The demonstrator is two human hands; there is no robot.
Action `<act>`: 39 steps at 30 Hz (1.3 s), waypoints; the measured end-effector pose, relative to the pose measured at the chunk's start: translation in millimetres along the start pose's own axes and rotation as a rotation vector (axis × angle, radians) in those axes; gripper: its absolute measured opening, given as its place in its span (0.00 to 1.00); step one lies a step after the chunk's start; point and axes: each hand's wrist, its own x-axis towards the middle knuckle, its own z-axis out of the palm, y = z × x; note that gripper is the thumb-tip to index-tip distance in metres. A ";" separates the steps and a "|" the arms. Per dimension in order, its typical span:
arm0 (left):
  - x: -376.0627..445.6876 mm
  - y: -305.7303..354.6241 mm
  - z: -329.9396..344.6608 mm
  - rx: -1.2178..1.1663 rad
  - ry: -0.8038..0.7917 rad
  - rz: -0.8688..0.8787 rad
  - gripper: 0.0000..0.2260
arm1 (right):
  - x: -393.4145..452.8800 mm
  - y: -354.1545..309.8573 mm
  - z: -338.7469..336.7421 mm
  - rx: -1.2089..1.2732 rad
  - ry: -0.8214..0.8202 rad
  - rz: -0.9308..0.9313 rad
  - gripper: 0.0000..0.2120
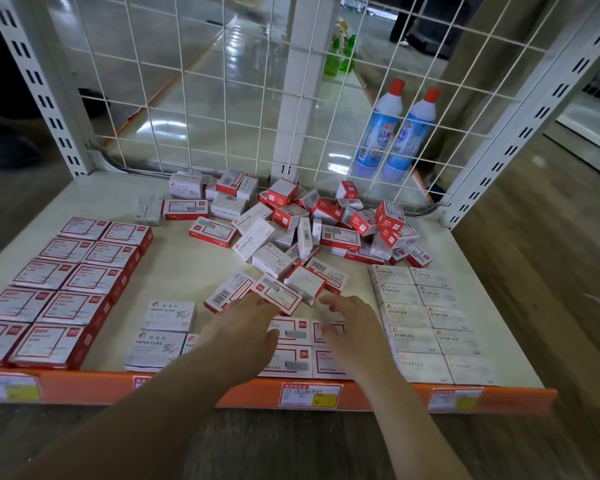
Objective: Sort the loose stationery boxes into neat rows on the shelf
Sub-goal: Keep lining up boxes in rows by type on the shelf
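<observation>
Shelf [174, 271], cream, orange front lip, wire grid behind. Red boxes [59, 289]: two files at lower left of frame, squared edge to edge, presumably done. Staples boxes [426, 320]: two files at lower right, likewise flush. Paper clip boxes [163, 332]: few, lower centre-left, a row begun. Red-and-white boxes [291, 348]: low centre at the lip, partly under the hands, a block in progress. Loose heap [309, 226]: mixed boxes, tumbled at centre and upper centre, unsorted. Left hand [246, 327]: fingers extended, relaxed, over a loose red-and-white box; contact unclear, nothing grasped. Right hand [350, 317]: fingers spread, released, over the block, seemingly reaching for stock. Two bottles [399, 129] behind the grid, upper right.
</observation>
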 end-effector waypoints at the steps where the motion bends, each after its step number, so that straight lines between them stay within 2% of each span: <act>1: 1.1 -0.1 -1.2 -0.027 -0.001 -0.003 0.19 | 3.7 -0.6 -0.3 0.001 0.021 0.002 0.15; 5: 5.1 -1.2 -3.2 -0.138 -0.011 -0.004 0.17 | 18.1 -2.2 2.8 0.040 0.099 0.033 0.18; 10: 6.5 -3.2 -3.3 -0.194 -0.004 -0.018 0.15 | 34.2 -2.3 8.2 0.047 0.078 0.028 0.20; 21: 10.1 -10.5 -2.8 -0.338 0.054 -0.128 0.13 | 40.5 -6.1 -1.2 0.210 0.069 0.120 0.11; 24: 9.4 -11.4 -2.1 -0.364 0.061 -0.128 0.14 | 32.1 -8.9 -16.7 0.250 0.109 0.118 0.13; 28: 7.1 -10.4 -4.6 -0.367 0.099 -0.111 0.22 | 17.3 -13.6 -32.5 0.367 0.111 0.087 0.04; 32: 2.9 -6.9 -10.6 -0.407 0.152 -0.060 0.25 | 4.1 -20.5 -35.9 0.464 0.069 0.062 0.03; 39: -4.3 -2.1 -21.2 -0.420 0.235 0.023 0.17 | -7.6 -30.3 -36.0 0.632 0.046 0.125 0.08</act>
